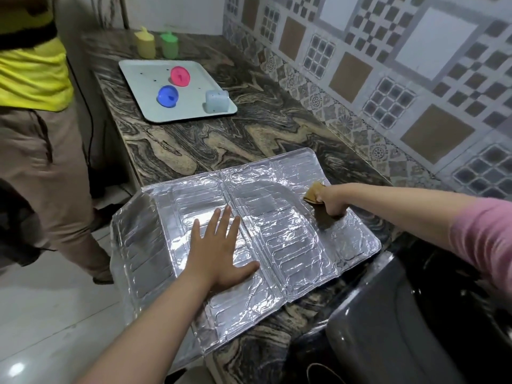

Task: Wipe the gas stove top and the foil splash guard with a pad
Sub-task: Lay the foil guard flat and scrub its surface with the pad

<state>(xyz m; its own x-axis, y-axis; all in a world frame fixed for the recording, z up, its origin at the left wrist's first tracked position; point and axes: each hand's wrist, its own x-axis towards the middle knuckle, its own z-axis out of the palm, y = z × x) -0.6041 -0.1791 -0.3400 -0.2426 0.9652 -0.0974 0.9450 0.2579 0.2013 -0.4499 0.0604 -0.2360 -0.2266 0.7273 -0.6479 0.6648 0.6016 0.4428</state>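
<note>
Two hands on the foil splash guard (277, 231), which lies unfolded flat on the marbled counter (194, 139), centre of frame, w/ its left panel hanging past the counter edge; left hand (219, 253) is spread flat, fingers straight, pressing the middle-left panel; right hand (332, 199) is clenched round a brown pad (311, 193) at the guard's upper-right panel, pad touching the foil. Gas stove (401, 314) sits dark at lower right of frame, its top mostly out of view; can't tell its state.

Step in hand, as I judge it: wiping the guard's right panels. To do it well: keep the left palm pinning the sheet so it doesn't slide or buckle; stroke w/ the embossed ribs, light pressure, since thin foil prob. creases or tears easily; work from the far edge toward the near one, then shift the pinning hand to reach the middle and the overhanging left panel, supporting that one from below.

Upper left of frame: white tray (144, 79) w/ pink lid (180, 76), blue lid (167, 96), pale cup (216, 101); yellow (144, 45) and green (169, 45) containers behind it; a 2nd person (41, 120) stands at left.
</note>
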